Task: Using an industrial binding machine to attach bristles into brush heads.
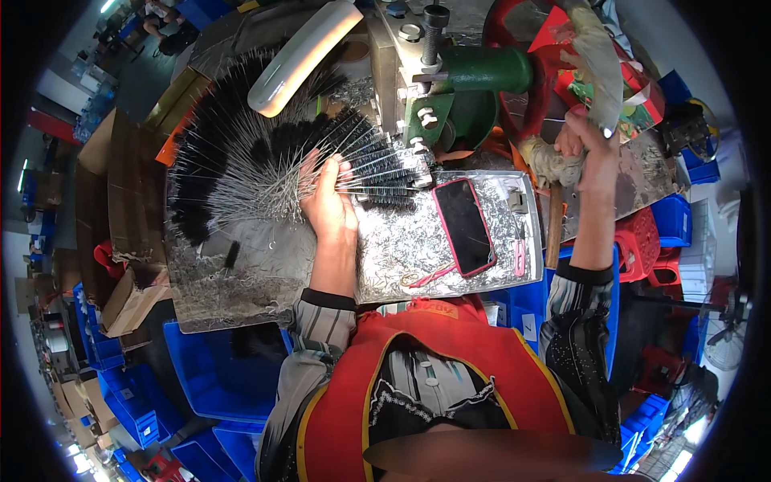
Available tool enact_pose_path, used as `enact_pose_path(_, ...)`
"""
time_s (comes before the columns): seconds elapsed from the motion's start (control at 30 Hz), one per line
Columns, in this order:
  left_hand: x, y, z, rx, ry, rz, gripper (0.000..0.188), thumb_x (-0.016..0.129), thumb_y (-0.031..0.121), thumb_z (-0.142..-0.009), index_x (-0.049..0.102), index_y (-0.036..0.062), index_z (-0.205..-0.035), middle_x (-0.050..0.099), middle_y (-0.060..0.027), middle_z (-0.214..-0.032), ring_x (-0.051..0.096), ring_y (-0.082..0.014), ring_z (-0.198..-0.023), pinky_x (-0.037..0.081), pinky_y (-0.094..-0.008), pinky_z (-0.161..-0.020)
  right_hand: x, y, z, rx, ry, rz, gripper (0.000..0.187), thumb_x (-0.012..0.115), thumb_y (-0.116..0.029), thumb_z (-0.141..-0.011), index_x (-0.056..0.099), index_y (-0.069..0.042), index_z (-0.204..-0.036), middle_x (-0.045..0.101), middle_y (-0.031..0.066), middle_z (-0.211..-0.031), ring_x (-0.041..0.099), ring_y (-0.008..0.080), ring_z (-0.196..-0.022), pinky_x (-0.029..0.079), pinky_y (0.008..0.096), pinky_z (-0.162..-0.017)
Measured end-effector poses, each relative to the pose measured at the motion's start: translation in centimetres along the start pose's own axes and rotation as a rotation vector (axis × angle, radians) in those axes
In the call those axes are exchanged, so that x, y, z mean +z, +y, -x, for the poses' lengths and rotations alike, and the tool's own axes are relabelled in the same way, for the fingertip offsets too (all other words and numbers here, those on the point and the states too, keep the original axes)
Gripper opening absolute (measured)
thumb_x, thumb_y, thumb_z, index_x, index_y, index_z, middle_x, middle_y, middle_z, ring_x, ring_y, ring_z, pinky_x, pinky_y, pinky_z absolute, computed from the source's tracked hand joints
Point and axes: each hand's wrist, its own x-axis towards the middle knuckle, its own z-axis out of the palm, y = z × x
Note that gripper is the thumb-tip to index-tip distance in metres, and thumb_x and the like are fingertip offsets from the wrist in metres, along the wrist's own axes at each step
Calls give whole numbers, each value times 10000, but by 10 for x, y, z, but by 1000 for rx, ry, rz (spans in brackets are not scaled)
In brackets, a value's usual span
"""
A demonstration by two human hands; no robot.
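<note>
My left hand [331, 197] is closed on a fan of twisted-wire brushes [373, 161] with dark bristles. Their bristled ends reach right, toward the foot of a green hand press [486, 69]. Around and behind this hand spreads a large pile of similar black brushes [210, 120], bare wire stems pointing inward. My right hand [585, 149] is wrapped round a cloth-wrapped handle [554, 165] beside the press's red wheel [533, 120]; part of its grip is hidden. A white lamp [305, 60] shines over the brushes.
A dark phone with a pink case [466, 226] lies on the foil-like tray [389, 257] in front of me. A wooden rod [554, 225] stands by its right edge. Cardboard boxes [136, 193] flank the left; blue bins [217, 373] sit below the table edge.
</note>
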Motion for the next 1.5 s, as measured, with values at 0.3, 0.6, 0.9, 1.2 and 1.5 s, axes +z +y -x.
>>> enact_pose_path(0.3, 5, 12, -1, -132, -151, -141, 328, 552, 15, -771, 439, 10, -1078, 555, -96, -809, 561, -145, -676, 471, -230, -570, 2, 63, 10, -184, 311, -194, 94, 550, -21, -691, 506, 21, -619, 486, 85, -515, 464, 164, -436, 425, 298, -513)
enact_pose_path(0.6, -2, 6, 0, -75, -90, 19, 328, 531, 13, -784, 430, 22, -1096, 573, -126, -800, 559, -162, -665, 477, -254, -594, -2, 17, 6, -74, 96, -61, 185, 541, -32, -685, 494, -7, -508, 442, 59, -443, 445, 156, -407, 391, 288, -474)
enact_pose_path(0.9, -1, 3, -3, -53, -62, 2, 338, 530, 13, -785, 428, 20, -1107, 566, -122, -809, 558, -165, -683, 471, -260, -588, 1, 5, 6, -34, 90, -10, 238, 544, -64, -685, 444, -33, -471, 398, 52, -437, 426, 162, -405, 389, 288, -482)
enact_pose_path(1.2, 0, 2, -1, -48, -56, 9, 355, 536, 22, -784, 415, 16, -1118, 576, -131, -811, 566, -171, -665, 468, -251, -588, 6, 47, 11, -249, 137, -28, 197, 538, -63, -693, 448, -26, -523, 395, 50, -448, 424, 157, -418, 398, 280, -505)
enact_pose_path(1.5, 10, 3, -4, -33, -86, -98, 371, 534, -1, -774, 402, -5, -1121, 570, -142, -853, 589, -205, -716, 484, -260, -583, 2, 28, 6, -159, 60, -96, 132, 535, -34, -679, 492, 1, -560, 417, 59, -447, 423, 161, -410, 402, 298, -505)
